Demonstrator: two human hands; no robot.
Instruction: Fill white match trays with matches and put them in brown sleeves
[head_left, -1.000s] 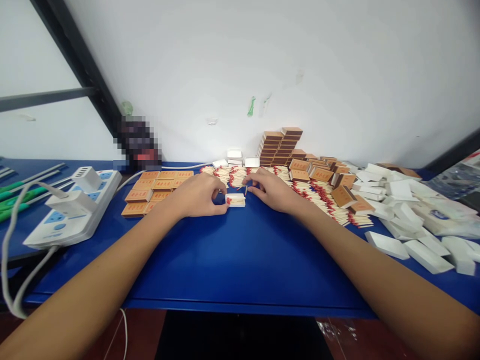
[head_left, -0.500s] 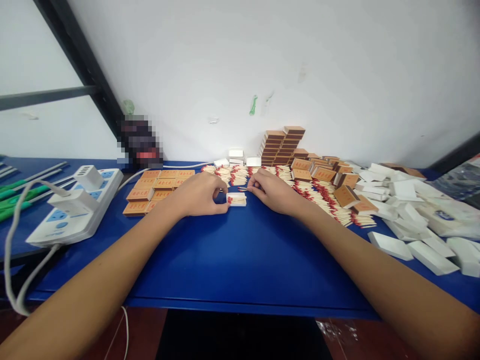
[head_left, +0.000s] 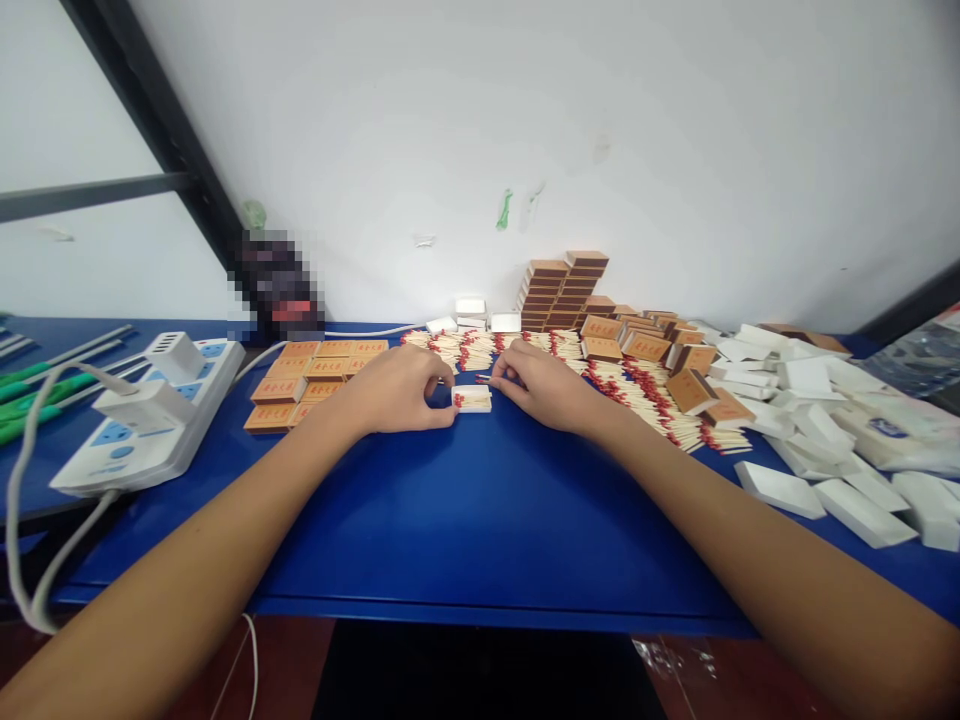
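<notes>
A small white matchbox tray (head_left: 472,399) with red-tipped matches in it lies on the blue table (head_left: 480,520). My left hand (head_left: 394,392) rests at the tray's left end, its fingers closed on it. My right hand (head_left: 541,386) lies just right of the tray and pinches a few matches (head_left: 486,379) above its far edge. Behind both hands runs a long heap of loose matches (head_left: 637,385).
Flat rows of orange matchboxes (head_left: 311,375) lie to the left, and a stack of brown ones (head_left: 562,290) stands by the wall. White inner trays (head_left: 817,440) are piled at the right. A white power strip (head_left: 146,415) with cables sits at the far left.
My right hand has lowered the pinched matches from upright to lying flat near the tray's far edge. My left hand has stayed on the tray.
</notes>
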